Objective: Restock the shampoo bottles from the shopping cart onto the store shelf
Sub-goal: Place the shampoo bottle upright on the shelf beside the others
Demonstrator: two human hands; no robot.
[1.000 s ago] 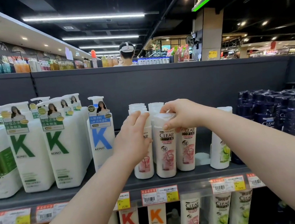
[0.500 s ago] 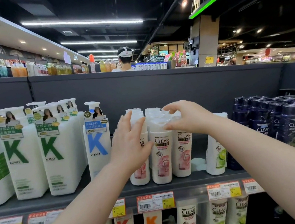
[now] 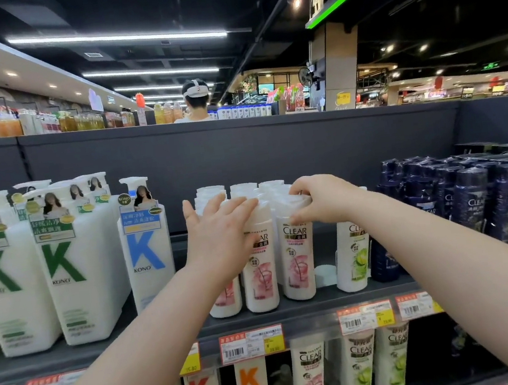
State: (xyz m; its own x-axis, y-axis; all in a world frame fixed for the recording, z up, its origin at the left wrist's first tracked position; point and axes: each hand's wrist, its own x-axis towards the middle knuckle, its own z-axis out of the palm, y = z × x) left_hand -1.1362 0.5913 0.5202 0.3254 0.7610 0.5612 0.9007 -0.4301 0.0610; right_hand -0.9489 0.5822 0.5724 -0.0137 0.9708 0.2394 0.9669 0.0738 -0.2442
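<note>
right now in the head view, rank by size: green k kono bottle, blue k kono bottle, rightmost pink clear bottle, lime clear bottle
green K Kono bottle
blue K Kono bottle
rightmost pink Clear bottle and lime Clear bottle: look alike, unranked

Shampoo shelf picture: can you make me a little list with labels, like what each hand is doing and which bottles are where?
place: store shelf, price tags along its front edge
left hand: fingers straight, touching the cap of the middle pink CLEAR bottle
right hand: fingers curled around the cap of the right pink CLEAR bottle
to the left: big white KONO pump bottles
to the right: green CLEAR bottle, then dark blue CLEAR bottles
shopping cart: not in view
</note>
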